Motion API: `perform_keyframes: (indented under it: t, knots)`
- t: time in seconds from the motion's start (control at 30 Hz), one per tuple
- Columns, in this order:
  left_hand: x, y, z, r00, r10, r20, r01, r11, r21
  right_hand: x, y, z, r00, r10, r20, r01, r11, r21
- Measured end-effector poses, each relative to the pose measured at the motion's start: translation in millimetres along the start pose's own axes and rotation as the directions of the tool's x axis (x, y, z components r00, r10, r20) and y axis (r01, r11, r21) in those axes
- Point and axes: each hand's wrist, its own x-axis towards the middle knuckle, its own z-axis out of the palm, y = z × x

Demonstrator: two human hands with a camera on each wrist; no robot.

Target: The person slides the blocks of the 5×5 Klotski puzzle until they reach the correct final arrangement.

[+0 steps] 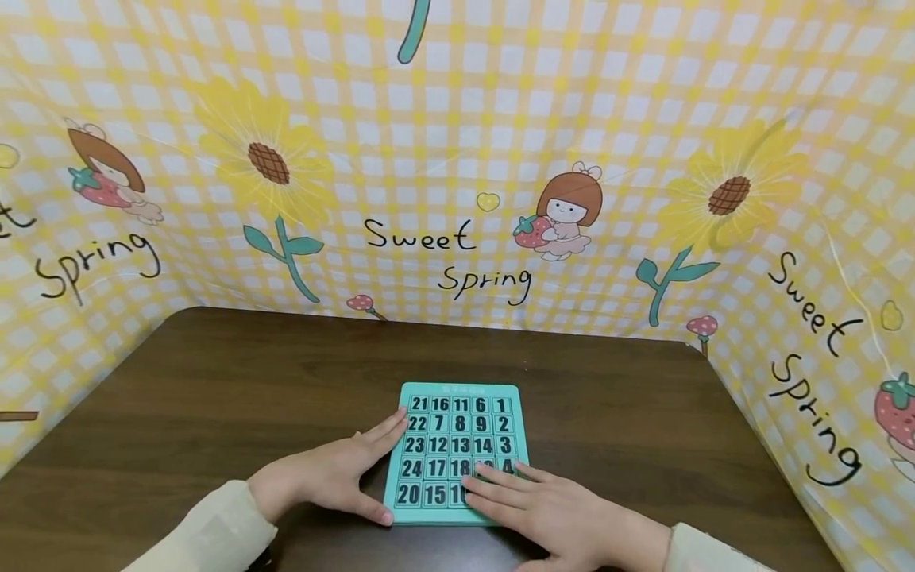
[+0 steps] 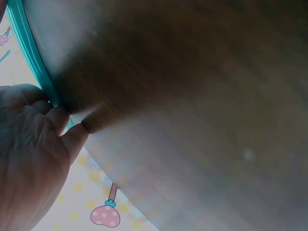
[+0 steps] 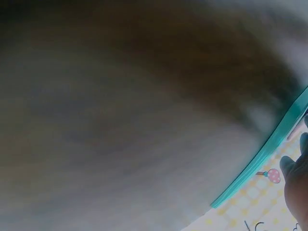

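Observation:
A turquoise number sliding puzzle (image 1: 449,435) lies flat on the table, its square tiles printed with black numbers. The top row reads 21, 16, 11, 6, 1. Along the puzzle's left side rests my left hand (image 1: 325,477), fingers extended against the upper edge and thumb at the lower corner. In the left wrist view, the left hand (image 2: 33,144) touches the turquoise side wall (image 2: 30,53). My right hand (image 1: 554,508) lies over the lower right tiles with straight fingers, hiding that corner. The right wrist view catches the right hand (image 3: 296,190) beside the turquoise rim (image 3: 269,151).
Dark brown wood makes up the table (image 1: 286,373) around the puzzle. Behind and on both sides rises a yellow checked cloth (image 1: 443,159) with printed flowers, figures and the words Sweet Spring, meeting the table's back edge.

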Motion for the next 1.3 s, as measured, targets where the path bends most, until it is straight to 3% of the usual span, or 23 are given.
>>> perform_keyframes:
  t: [0.17,0.43,0.87,1.0,1.3]
  knots:
    - [0.8,1.1,0.3,1.000,0.008,0.001,-0.008,1.000,0.004,6.8,0,1,0.999,0.001,0.032,-0.001,1.000,0.002]
    - [-0.7,2.5,-2.5,1.000,-0.003,0.004,0.003,1.000,0.000,1.4,2,2,0.999,0.016,0.043,-0.017,0.999,0.035]
    - [-3.0,2.4,-3.9,1.000,-0.012,0.008,0.012,1.000,-0.010,-13.1,1,-1,1.000,0.017,-0.026,-0.017,1.000,0.013]
    - [-2.8,2.6,-3.5,1.000,-0.013,0.005,0.013,1.000,-0.006,-4.7,0,-2,1.000,-0.002,-0.023,0.003,1.000,0.024]
    - [0.3,-0.1,0.8,1.000,-0.006,-0.002,0.006,1.000,0.011,26.6,-3,-1,0.997,-0.016,0.077,0.014,1.000,0.024]
